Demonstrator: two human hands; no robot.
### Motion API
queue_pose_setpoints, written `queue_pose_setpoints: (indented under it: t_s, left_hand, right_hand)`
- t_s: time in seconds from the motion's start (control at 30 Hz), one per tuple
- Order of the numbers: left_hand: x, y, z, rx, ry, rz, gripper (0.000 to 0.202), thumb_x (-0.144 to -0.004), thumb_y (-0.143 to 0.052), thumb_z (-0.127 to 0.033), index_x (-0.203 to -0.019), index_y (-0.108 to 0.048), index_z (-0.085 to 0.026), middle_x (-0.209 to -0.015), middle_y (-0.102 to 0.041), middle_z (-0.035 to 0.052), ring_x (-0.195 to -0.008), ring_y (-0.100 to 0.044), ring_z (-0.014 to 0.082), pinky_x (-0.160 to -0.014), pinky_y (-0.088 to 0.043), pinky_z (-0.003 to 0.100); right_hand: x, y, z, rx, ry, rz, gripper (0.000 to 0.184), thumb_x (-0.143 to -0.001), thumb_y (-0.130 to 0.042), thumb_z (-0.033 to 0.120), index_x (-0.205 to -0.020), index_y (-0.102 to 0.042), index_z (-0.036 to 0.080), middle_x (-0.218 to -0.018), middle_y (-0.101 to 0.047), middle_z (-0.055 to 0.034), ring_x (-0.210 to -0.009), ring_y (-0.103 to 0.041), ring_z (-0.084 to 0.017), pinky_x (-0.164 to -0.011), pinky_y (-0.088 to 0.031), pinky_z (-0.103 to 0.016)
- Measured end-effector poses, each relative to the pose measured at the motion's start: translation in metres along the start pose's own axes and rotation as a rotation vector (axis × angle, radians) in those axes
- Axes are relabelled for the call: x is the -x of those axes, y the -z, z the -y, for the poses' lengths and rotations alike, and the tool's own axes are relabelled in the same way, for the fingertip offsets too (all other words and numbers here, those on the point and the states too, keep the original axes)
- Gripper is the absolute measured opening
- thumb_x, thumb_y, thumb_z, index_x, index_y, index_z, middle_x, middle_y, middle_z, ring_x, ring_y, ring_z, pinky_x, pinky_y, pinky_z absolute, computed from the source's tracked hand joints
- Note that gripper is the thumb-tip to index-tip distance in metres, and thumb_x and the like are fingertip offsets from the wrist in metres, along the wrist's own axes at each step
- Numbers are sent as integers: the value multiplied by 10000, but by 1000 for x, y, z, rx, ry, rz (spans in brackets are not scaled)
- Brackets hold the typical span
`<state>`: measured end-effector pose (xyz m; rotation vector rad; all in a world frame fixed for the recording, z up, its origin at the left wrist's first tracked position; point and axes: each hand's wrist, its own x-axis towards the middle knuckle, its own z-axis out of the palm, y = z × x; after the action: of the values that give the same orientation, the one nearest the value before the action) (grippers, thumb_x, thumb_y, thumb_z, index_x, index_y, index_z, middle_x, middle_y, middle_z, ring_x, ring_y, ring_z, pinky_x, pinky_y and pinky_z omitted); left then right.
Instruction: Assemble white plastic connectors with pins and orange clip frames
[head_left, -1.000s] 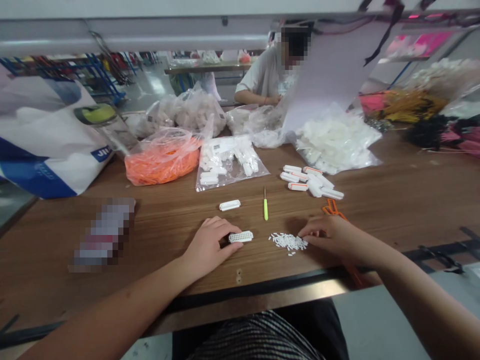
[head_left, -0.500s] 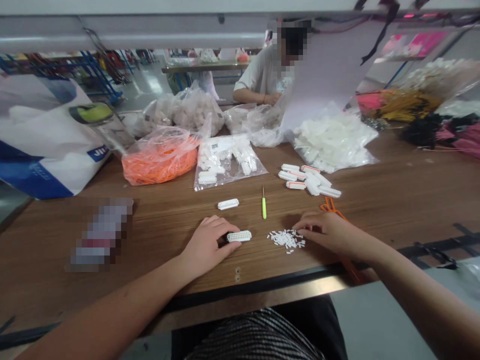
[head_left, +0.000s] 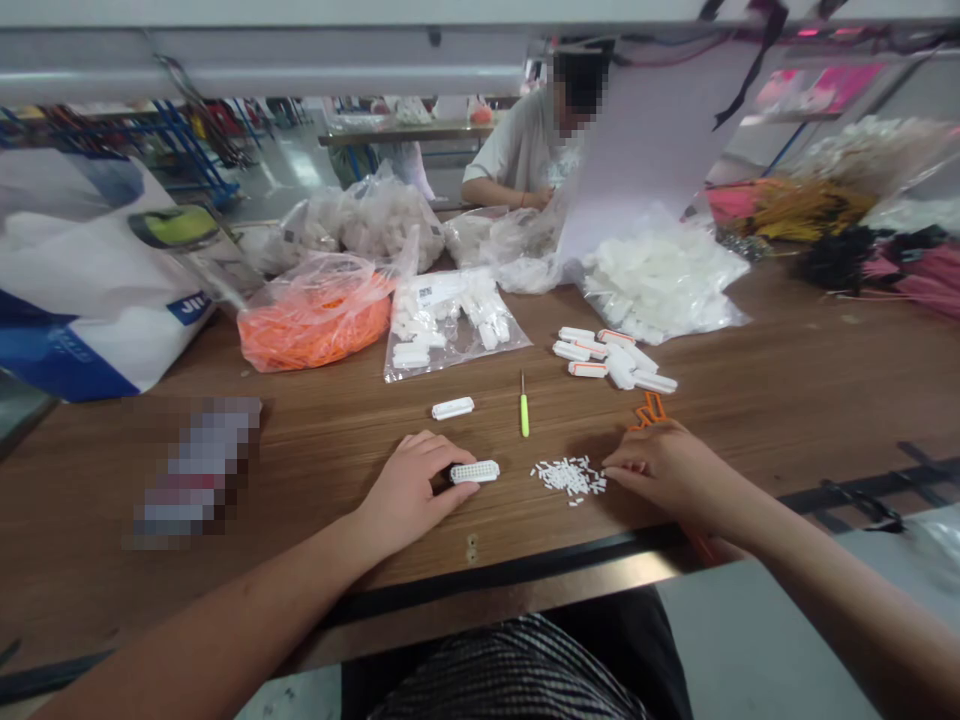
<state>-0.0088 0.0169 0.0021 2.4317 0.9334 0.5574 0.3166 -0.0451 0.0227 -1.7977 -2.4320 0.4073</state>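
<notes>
My left hand (head_left: 420,482) grips a white connector housing (head_left: 475,471) by its left end, its face of small holes turned up. To the right of it lies a loose heap of tiny white plugs (head_left: 568,477). At the heap's right edge my right hand (head_left: 664,470) has thumb and fingertips pressed together; whatever sits in that pinch is too small to make out. Another white connector housing (head_left: 452,408) lies behind the held one. A screwdriver-like tool with a yellow-green handle (head_left: 525,415) rests behind the heap.
Several white housings (head_left: 619,358), some with orange strips, are piled behind my right hand near orange loops (head_left: 649,408). Farther back stand bags of white parts (head_left: 455,318) and orange pieces (head_left: 315,325). A bottle (head_left: 187,240) leans at left. A person (head_left: 517,150) sits opposite.
My right hand has drawn slightly right, and its thumb and fingers have closed together at the heap's edge. The left hand keeps its grip on the connector housing.
</notes>
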Motion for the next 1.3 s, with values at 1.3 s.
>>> queue_pose_setpoints:
  t_s: [1.3]
  left_hand:
    - [1, -1, 0, -14, 0, 2, 140, -876, -649, -329, -994, -656, -254, -958, -706, 12, -920, -603, 218, -845, -428, 407]
  right_hand:
    - [17, -5, 18, 43, -210, -38, 308, -881, -508, 300, -632, -683, 251, -669, -715, 10, -696, -643, -195, -716, -390, -351]
